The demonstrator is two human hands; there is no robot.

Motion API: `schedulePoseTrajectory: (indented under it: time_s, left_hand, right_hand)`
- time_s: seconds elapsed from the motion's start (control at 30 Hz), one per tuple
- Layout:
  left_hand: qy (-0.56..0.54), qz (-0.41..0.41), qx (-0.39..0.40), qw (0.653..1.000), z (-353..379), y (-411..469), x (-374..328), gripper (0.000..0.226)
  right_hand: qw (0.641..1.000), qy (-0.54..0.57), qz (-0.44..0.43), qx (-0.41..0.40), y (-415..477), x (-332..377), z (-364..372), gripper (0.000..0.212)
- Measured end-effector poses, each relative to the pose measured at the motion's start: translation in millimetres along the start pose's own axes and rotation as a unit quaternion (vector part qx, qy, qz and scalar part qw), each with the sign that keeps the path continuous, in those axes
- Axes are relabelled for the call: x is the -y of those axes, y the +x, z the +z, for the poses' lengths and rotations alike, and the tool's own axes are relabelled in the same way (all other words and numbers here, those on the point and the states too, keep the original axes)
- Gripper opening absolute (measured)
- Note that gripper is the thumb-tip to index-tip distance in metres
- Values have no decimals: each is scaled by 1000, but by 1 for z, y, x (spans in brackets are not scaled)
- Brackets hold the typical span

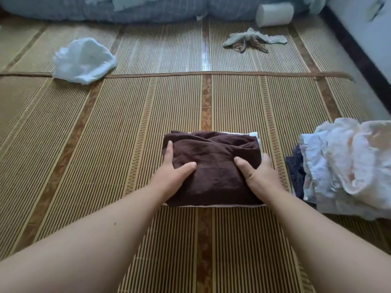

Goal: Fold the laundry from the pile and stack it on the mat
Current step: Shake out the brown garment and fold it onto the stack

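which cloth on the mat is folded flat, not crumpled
The dark brown cloth in the middle, under the left hand and right hand, is a flat rectangle. The white cloth and the grey-green cloth farther off lie crumpled.

The left forearm (99,233) and right forearm (313,235) were bare, the left bearing a small dark mole (114,223). The left grip (172,172) and right grip (258,174) were bare, fingers short and broad.
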State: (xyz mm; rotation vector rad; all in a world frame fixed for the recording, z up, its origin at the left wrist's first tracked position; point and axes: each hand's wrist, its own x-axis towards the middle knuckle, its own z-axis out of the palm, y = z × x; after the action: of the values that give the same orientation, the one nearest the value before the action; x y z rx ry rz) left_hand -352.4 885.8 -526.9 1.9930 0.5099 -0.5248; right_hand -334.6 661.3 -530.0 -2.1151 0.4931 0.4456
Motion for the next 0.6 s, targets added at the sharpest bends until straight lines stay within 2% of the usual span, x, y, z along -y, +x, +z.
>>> schedulePoseTrajectory:
  time_s: [0.03,0.1,0.17,0.27,0.37,0.5,0.6]
  left_hand:
    - [-10,18,-2,1000,-1,-1,1,96]
    - [-34,51,4,998,-3,-5,5,94]
    - [-35,74,8,997,-4,-9,7,88]
    - [-50,93,20,994,-7,-19,5,81]
    - [-59,56,39,996,-9,-29,8,82]
    - [-90,-52,69,992,-10,-46,18,93]
    - [-88,-67,74,991,-10,-52,25,90]
  right_hand:
    - [1000,21,-9,3,-1,-1,-1,78]
    - [998,47,-29,3,-4,-3,-3,82]
    - [998,35,-51,2,-8,-5,-4,90]
    - [996,6,-86,3,-16,-4,-7,87]
    - [995,8,-100,21,-28,-1,-11,81]
    - [998,38,-1,47,-45,-5,-6,98]
    - [996,52,26,67,-48,-8,1,102]
